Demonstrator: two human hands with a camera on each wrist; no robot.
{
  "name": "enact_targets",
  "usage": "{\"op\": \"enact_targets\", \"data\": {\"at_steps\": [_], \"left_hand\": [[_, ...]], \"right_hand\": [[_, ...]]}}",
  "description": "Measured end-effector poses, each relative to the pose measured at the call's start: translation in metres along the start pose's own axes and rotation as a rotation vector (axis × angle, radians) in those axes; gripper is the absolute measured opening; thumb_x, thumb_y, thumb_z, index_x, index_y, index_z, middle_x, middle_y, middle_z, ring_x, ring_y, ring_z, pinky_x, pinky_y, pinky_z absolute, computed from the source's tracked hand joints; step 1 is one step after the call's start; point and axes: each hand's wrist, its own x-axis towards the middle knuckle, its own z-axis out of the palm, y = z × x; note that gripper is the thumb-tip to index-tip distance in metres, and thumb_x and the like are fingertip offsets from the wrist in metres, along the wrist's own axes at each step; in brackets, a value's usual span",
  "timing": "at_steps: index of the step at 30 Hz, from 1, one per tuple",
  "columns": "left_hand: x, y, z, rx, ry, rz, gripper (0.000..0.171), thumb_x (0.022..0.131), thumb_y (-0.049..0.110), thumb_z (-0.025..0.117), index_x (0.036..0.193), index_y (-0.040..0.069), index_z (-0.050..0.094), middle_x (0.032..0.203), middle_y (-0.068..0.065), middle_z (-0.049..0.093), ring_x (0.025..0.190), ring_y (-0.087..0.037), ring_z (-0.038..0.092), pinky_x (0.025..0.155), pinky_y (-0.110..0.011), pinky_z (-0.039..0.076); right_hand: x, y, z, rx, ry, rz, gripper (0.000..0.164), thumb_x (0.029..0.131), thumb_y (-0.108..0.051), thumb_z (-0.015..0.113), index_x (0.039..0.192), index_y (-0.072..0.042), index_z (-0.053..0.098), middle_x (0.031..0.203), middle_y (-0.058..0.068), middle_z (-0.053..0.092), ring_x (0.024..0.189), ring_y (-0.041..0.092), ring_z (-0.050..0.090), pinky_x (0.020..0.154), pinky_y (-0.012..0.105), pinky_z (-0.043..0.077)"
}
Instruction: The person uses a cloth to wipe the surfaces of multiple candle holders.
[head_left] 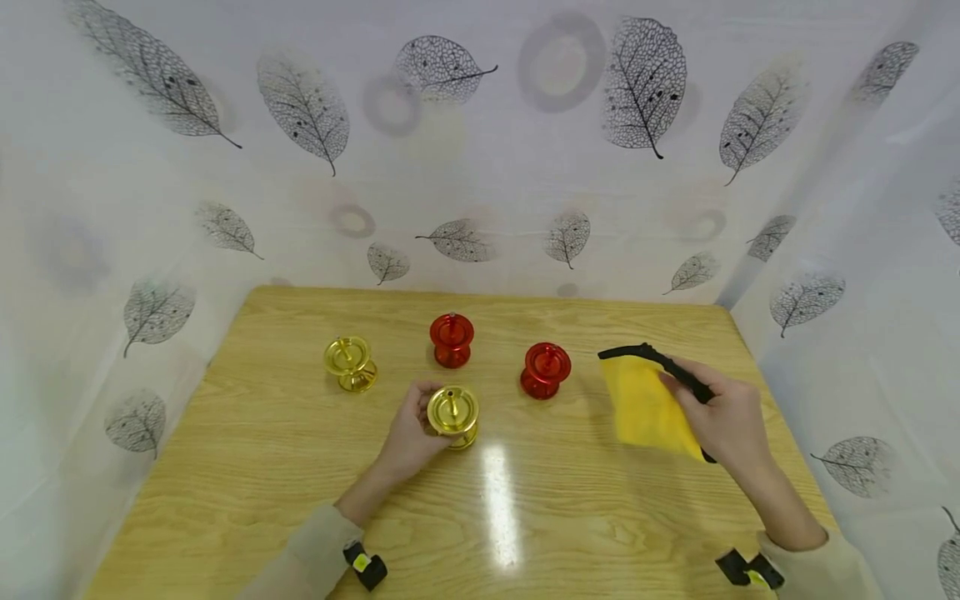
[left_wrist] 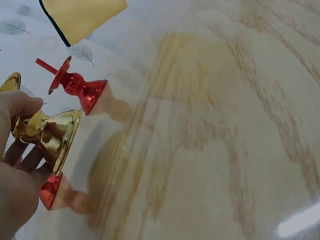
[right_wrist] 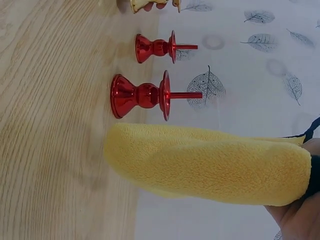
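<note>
My left hand grips a gold candle holder round its narrow waist, thumb on one side and fingers on the other. This holder has a wide dish with a short spike and a flared base, seen from the side in the left wrist view. On the right, my right hand pinches a yellow cloth by its black edging. The fluffy cloth hangs folded above the table, close to a red candle holder in the right wrist view.
Two red candle holders, one at the back and one further right, stand upright on the wooden table. A second gold candle holder stands at the left. Leaf-printed curtains enclose the table's back and sides.
</note>
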Motion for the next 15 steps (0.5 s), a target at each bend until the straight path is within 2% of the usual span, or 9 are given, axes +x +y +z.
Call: {"op": "enact_targets", "data": {"at_steps": [4,7,11,15], "left_hand": [[0.001,-0.007,0.001,0.027,-0.014,-0.005,0.074,0.069,0.001,0.085,0.13,0.011,0.044,0.121,-0.009,0.063,0.112,-0.012,0.059,0.099,-0.021,0.044],[0.0,-0.012,0.001,0.022,-0.032,-0.004,0.075,0.069,0.0,0.084,0.13,0.012,0.043,0.124,-0.009,0.061,0.114,-0.013,0.058,0.1,-0.02,0.044],[-0.001,-0.015,0.0,-0.009,-0.042,-0.008,0.076,0.069,-0.003,0.083,0.132,0.01,0.042,0.128,-0.01,0.059,0.118,-0.012,0.056,0.099,-0.017,0.044],[-0.002,-0.015,-0.002,0.006,-0.047,0.018,0.081,0.069,0.001,0.084,0.137,0.006,0.039,0.134,-0.013,0.055,0.124,-0.017,0.053,0.102,-0.016,0.041]], "right_hand": [[0.0,0.004,0.0,-0.009,0.009,0.018,0.024,0.076,0.003,0.078,0.099,-0.001,0.075,0.081,0.019,0.074,0.05,-0.016,0.05,0.045,0.008,0.041],[-0.001,0.008,0.001,-0.012,0.005,0.022,0.023,0.077,0.002,0.077,0.1,-0.001,0.075,0.081,0.02,0.074,0.044,-0.013,0.048,0.041,0.009,0.039],[-0.002,0.01,0.003,0.0,-0.008,0.052,0.021,0.08,-0.002,0.076,0.101,-0.001,0.074,0.081,0.019,0.074,0.039,-0.009,0.045,0.039,0.012,0.036],[-0.003,0.011,0.005,0.006,-0.012,0.088,0.019,0.082,-0.005,0.076,0.1,-0.002,0.074,0.082,0.018,0.075,0.044,-0.011,0.047,0.043,0.011,0.039]]}}
